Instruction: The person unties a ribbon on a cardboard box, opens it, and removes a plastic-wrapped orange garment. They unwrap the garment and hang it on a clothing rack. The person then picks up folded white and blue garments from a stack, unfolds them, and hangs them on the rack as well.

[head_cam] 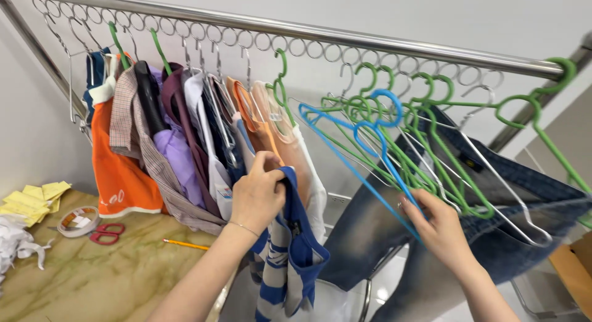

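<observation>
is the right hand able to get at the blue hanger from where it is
Probably yes: the right hand already touches the blue hanger at its lower bar, with nothing between them, though green hangers crowd it.

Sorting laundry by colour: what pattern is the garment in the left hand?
Blue and white stripes on the garment, gripped by the left hand; head view.

Glossy metal rail (345, 37), smooth plastic hangers (431, 143), soft cloth garments (179, 155), polished stone counter (111, 279).
</observation>
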